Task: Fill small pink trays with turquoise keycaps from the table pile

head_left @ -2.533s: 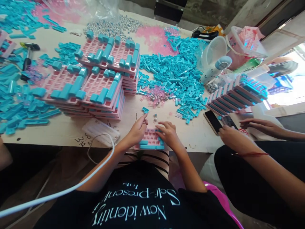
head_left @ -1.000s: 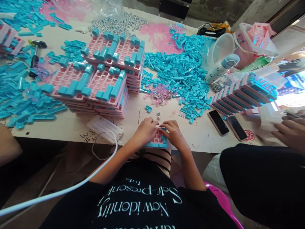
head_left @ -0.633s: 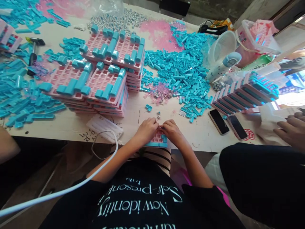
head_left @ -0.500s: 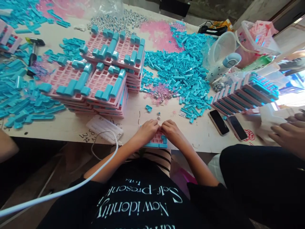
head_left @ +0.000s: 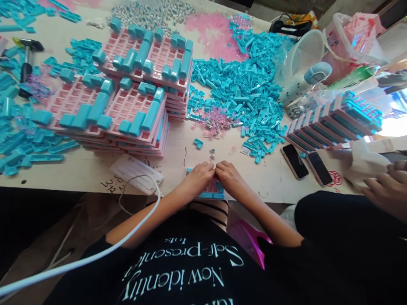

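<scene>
At the table's front edge lies a pink grid frame (head_left: 211, 186) with glossy blue key-like caps along its sides, partly covered by my hands. My left hand (head_left: 202, 177) rests over its left part, thumb and fingers pinched together. From the right, my right hand (head_left: 226, 173) meets it, also closed, the fingertips of both almost touching. Whatever sits between the fingertips is too small and hidden to make out. Just beyond them are a couple of tiny silvery parts (head_left: 212, 154) and a loose blue cap (head_left: 198, 143).
Stacked pink frames with blue caps (head_left: 127, 101) stand left. A pile of blue caps (head_left: 241, 93) and clear pink bits (head_left: 214, 120) lie ahead. Right are two phones (head_left: 295, 161), another frame stack (head_left: 333, 120) and another person's hand (head_left: 386, 188). A white cable (head_left: 140, 220) crosses my left arm.
The view has shifted slightly, so the stacks sit farther left. Both hands stay pinched together over the frame, with only slight finger movement.
</scene>
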The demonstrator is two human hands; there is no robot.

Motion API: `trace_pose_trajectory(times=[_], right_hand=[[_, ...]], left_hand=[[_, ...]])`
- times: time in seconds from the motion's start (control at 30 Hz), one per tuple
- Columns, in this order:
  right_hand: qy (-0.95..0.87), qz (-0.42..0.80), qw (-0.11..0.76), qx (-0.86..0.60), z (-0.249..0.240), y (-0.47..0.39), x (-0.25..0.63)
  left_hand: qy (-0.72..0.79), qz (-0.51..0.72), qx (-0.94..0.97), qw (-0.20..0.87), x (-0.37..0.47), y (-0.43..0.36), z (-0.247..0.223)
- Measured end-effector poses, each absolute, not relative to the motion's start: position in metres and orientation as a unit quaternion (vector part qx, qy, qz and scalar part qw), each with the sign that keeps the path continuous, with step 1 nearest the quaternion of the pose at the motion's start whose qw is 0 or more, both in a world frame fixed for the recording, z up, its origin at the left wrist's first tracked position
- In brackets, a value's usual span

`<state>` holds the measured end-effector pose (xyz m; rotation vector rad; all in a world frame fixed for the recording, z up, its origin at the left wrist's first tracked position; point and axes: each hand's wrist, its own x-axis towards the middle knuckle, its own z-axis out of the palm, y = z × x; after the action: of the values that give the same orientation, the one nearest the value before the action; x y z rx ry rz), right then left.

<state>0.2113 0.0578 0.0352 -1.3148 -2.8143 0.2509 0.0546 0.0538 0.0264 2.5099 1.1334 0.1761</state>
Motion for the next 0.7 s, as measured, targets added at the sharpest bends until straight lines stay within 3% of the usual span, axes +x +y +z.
trace_pose_trajectory(times=[0.27,0.37,0.5,0.63,0.7], right_hand=[[-0.889,0.107,-0.009,-0.445,0.045,0.060,0.209],[-0.865,0.183,0.084,-0.460,0.045,0.072,0.226],[-0.784,0.204,0.237,-0.537,0.037,0.088,0.241],[-0.788,0.276,0.198,-0.514,0.024,0.075,0.231],[-0.800,0.255,0.182,-0.512,0.018,0.057,0.225]], left_hand=[[0.438,0.088,0.881,0.157,0.037,0.049,0.038],[0.540,0.114,0.818,0.163,0.021,0.024,0.047],[0.667,0.053,0.716,0.200,0.013,-0.011,0.049],[0.656,0.018,0.720,0.226,0.013,-0.011,0.042],[0.647,0.034,0.732,0.211,0.012,0.000,0.040]])
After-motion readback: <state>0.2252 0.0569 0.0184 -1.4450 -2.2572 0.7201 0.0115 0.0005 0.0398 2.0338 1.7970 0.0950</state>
